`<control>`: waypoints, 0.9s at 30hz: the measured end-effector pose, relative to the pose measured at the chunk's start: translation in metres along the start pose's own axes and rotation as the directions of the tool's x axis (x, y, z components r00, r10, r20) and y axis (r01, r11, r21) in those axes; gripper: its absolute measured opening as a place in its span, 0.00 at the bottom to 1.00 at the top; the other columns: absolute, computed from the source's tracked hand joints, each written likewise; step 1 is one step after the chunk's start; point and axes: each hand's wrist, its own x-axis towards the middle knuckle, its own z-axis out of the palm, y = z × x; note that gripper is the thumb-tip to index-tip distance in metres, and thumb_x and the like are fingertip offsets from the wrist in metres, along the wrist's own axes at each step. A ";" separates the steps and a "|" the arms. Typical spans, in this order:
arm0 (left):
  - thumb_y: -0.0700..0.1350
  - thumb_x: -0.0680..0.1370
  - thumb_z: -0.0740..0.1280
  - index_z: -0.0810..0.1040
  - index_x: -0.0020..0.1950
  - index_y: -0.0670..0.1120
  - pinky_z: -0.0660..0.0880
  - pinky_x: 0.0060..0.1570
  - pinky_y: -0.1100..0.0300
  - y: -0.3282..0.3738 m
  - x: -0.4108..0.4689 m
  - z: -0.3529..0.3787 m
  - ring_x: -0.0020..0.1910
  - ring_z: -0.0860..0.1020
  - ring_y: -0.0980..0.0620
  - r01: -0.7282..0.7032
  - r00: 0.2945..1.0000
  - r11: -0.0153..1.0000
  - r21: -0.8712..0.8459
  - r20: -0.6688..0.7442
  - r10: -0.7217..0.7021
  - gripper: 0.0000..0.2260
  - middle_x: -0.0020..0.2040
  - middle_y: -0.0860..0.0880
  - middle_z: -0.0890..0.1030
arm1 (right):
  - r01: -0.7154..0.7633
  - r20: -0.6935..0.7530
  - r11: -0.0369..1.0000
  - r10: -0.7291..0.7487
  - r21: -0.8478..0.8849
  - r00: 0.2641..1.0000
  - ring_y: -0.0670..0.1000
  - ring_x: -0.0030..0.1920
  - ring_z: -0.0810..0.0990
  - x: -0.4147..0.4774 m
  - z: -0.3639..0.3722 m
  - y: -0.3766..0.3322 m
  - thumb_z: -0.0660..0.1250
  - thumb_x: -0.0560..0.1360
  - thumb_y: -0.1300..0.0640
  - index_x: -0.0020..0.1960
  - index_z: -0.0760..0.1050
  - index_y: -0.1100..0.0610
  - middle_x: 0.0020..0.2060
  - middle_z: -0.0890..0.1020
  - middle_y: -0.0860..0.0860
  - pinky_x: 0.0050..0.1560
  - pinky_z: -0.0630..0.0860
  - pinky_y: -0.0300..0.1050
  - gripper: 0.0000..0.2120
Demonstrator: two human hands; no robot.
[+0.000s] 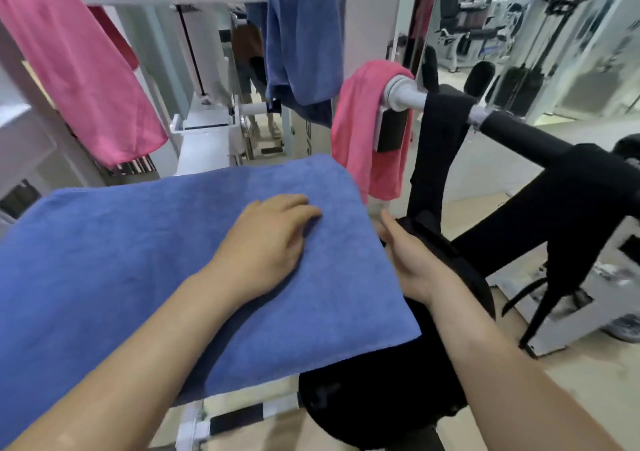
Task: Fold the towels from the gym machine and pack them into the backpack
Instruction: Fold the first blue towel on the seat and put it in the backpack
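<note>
Far left, a pink towel (79, 79) hangs off the machine. In the middle, near us, the blue towel (121, 260) lies spread flat, long axis running left to right. The left hand (266, 246) presses on it, fingers straight. Beyond, a hung towel (301, 34) and a second pink one (356, 131) drape the frame. The right hand (412, 260) sits at the blue towel's right edge, apart from the left. Its fingers are hidden, so I cannot tell its grip. The backpack (381, 398) lies just right of and below that edge, nearer the right hand.
</note>
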 end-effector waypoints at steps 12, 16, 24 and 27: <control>0.42 0.73 0.57 0.77 0.65 0.44 0.68 0.65 0.40 0.148 -0.033 0.082 0.66 0.73 0.39 0.025 0.998 0.881 0.472 -0.061 0.005 0.21 0.64 0.41 0.78 | -0.096 0.254 0.962 0.029 0.255 0.967 0.58 0.58 0.79 -0.004 -0.013 -0.020 0.66 0.73 0.55 0.65 0.73 0.67 0.62 0.78 0.61 0.66 0.72 0.51 0.24; 0.42 0.77 0.65 0.82 0.48 0.48 0.74 0.51 0.51 0.158 -0.029 0.098 0.52 0.80 0.47 0.063 0.922 0.916 0.396 -0.373 0.098 0.07 0.54 0.49 0.83 | -0.037 0.316 0.919 -0.097 0.393 0.944 0.56 0.46 0.79 -0.016 -0.025 -0.034 0.64 0.67 0.60 0.56 0.75 0.64 0.47 0.80 0.59 0.52 0.76 0.46 0.18; 0.48 0.71 0.66 0.79 0.39 0.47 0.71 0.31 0.56 0.194 -0.025 0.090 0.31 0.72 0.53 0.292 0.820 0.952 -0.097 -0.487 -0.301 0.06 0.32 0.53 0.75 | 0.077 0.288 0.938 -0.180 0.337 0.941 0.49 0.30 0.77 -0.010 -0.020 -0.046 0.60 0.77 0.57 0.37 0.73 0.57 0.28 0.77 0.49 0.36 0.73 0.41 0.11; 0.49 0.73 0.67 0.78 0.39 0.50 0.70 0.35 0.62 0.206 -0.025 0.081 0.32 0.72 0.58 0.369 0.786 0.837 -0.403 -0.346 -0.513 0.04 0.32 0.53 0.76 | 0.105 0.234 0.978 -0.147 0.181 0.961 0.48 0.31 0.81 -0.001 -0.010 -0.051 0.64 0.76 0.56 0.36 0.77 0.57 0.28 0.81 0.49 0.33 0.76 0.38 0.11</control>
